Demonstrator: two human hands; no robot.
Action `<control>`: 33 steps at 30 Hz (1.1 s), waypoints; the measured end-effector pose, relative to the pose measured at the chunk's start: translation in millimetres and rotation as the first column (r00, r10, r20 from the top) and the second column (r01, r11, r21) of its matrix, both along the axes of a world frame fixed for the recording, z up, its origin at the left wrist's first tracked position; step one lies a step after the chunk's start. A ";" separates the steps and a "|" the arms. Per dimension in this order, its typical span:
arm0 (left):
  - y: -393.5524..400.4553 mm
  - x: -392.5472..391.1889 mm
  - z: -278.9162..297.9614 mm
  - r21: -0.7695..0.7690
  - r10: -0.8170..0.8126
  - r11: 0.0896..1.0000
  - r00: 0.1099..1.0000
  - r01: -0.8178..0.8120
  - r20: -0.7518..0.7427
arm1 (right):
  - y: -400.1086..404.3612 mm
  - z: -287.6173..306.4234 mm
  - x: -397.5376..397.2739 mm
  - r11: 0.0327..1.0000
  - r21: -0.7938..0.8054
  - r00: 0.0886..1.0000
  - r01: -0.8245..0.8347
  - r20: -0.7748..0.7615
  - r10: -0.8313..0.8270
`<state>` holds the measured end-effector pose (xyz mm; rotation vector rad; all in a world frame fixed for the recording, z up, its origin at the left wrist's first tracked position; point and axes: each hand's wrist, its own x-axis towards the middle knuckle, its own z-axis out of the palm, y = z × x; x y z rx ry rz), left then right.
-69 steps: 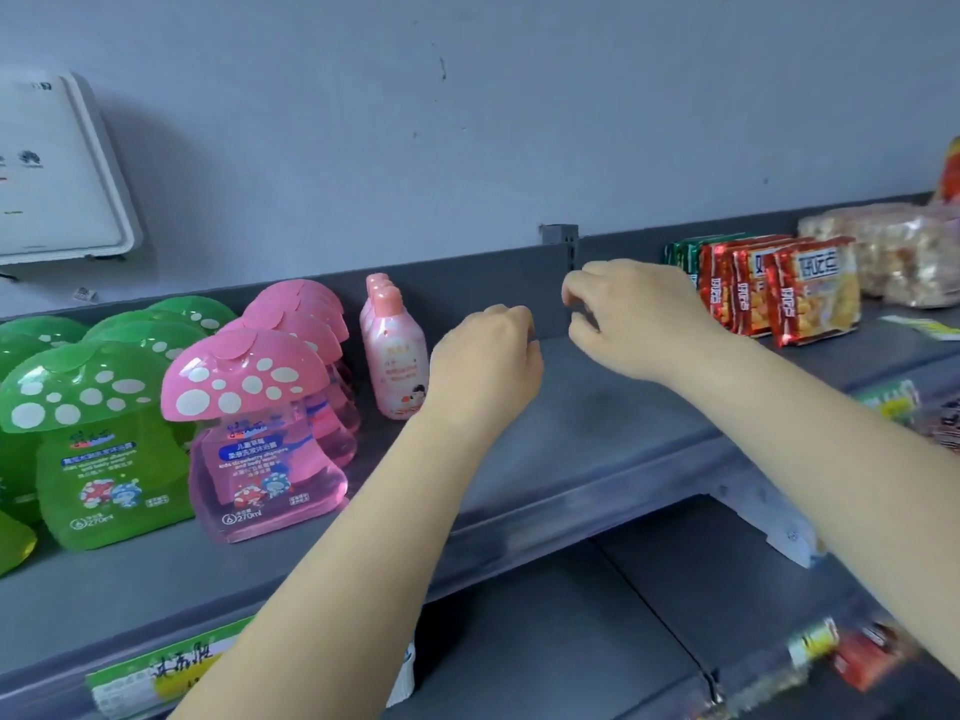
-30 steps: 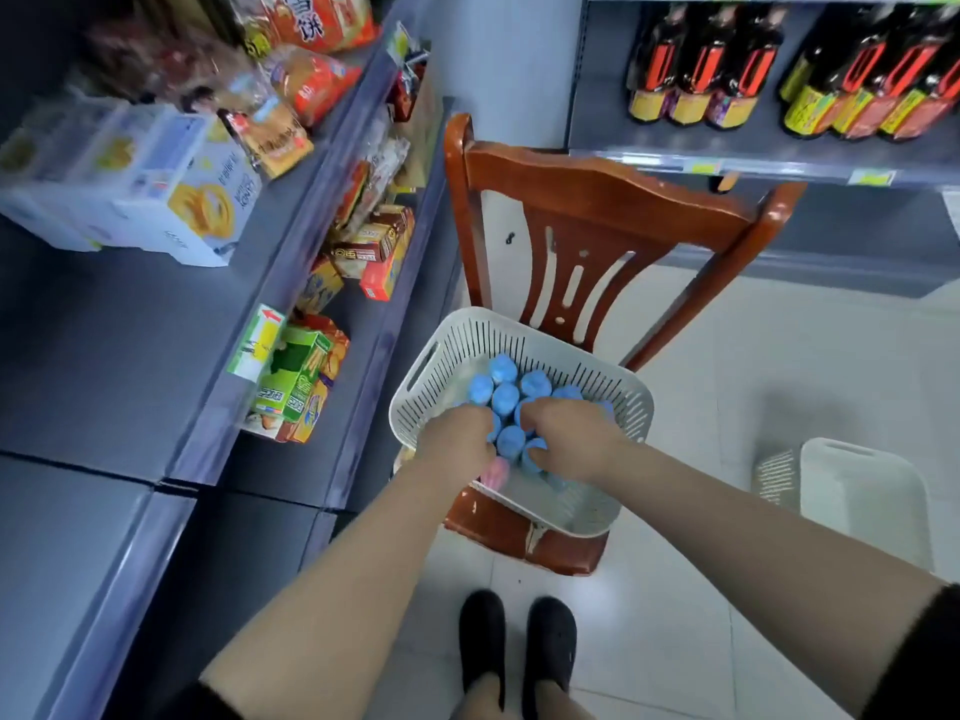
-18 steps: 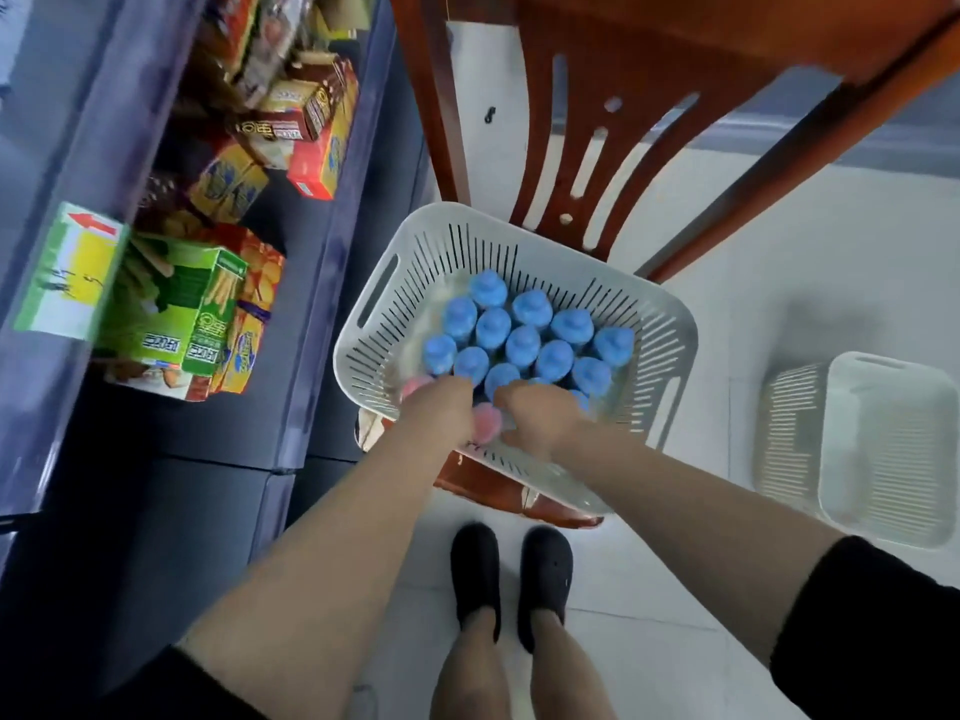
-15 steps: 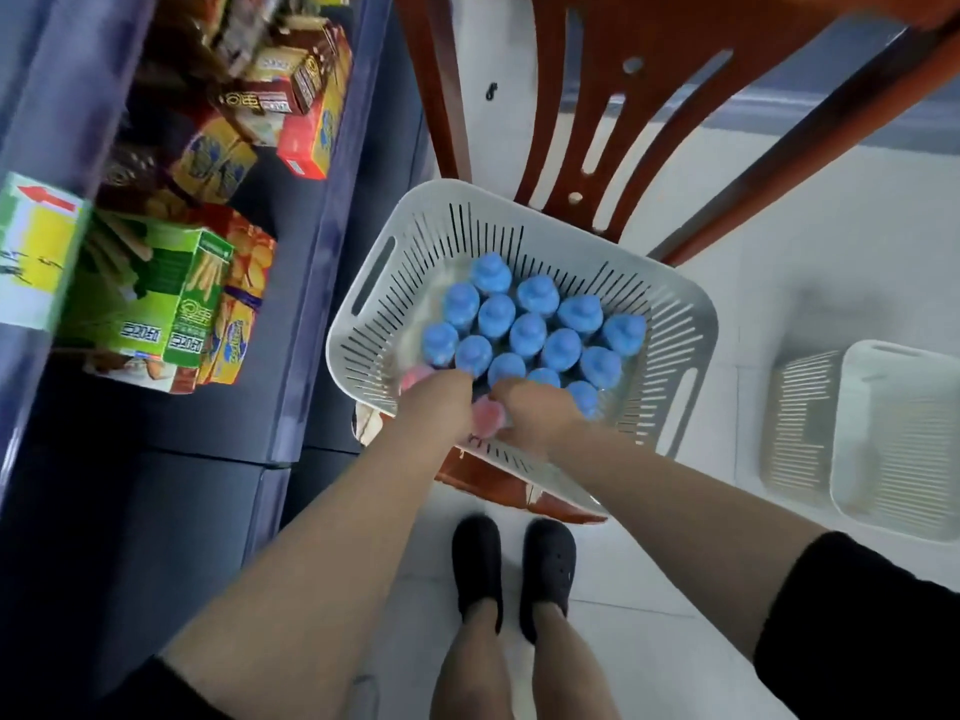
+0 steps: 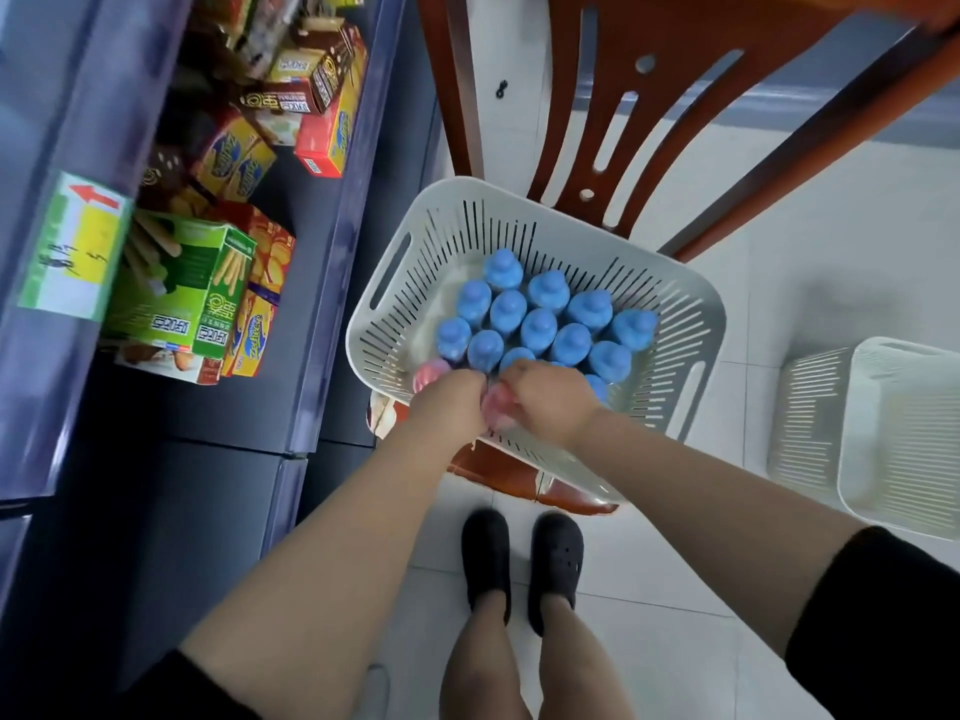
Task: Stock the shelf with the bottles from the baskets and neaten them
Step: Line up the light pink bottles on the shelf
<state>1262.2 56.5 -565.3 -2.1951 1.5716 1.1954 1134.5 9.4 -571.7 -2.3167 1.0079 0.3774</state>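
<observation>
A white slotted basket on the chair seat holds many blue-capped bottles standing upright. At its near edge, both the left hand and right hand curl around pink-capped bottles.

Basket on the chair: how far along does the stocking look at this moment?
Done: nothing of it shows here; the target shelf is out of view. In hand: both hands, left hand and right hand, are down among pink-capped bottles at the near wall of the white basket. Left: the blue-capped bottles in it. The second basket on the floor looks emptied.
</observation>
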 end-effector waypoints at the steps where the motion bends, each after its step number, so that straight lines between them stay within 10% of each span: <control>1: 0.3 -1.3 8.4 -0.006 0.010 1.000 1.000 -0.010 -0.014 | -2.5 12.8 -3.7 1.000 -0.020 0.999 0.004 0.035 -0.004; 10: 4.7 -5.8 122.7 -0.312 0.229 0.889 0.915 -0.336 -0.332 | -25.5 148.4 -16.3 0.985 -0.062 0.955 0.163 0.260 -0.141; 24: 46.6 0.0 341.8 -0.689 0.151 0.427 0.798 -0.585 -0.583 | -10.1 396.1 6.0 0.953 -0.133 0.696 0.271 0.711 -0.099; 33: 122.9 27.5 451.7 -0.775 0.221 0.130 0.780 -0.619 -0.586 | 34.8 477.4 52.2 0.988 0.130 0.458 -0.085 0.886 -0.077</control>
